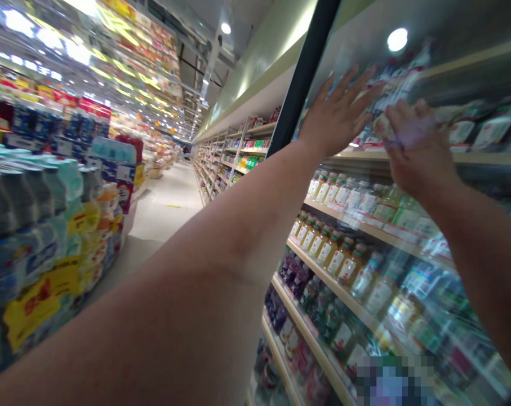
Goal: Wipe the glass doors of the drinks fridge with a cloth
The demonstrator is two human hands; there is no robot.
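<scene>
My left hand is spread open with its fingers stretched out, at the glass door of a drinks cabinet, close to its black frame. Whether its palm presses on the pane I cannot tell. Farther right, my right hand is raised at the same glass with its fingers curled. Something pale and crumpled shows by its fingertips, but blur and reflections hide what it is. Behind the pane stand rows of bottles with yellow juice, and dark bottles fill a shelf below.
Stacked packs of bottles with yellow price signs stand on the left. A pale aisle floor runs away between them and a long row of open shelves. Reflections of lights and goods cover the glass.
</scene>
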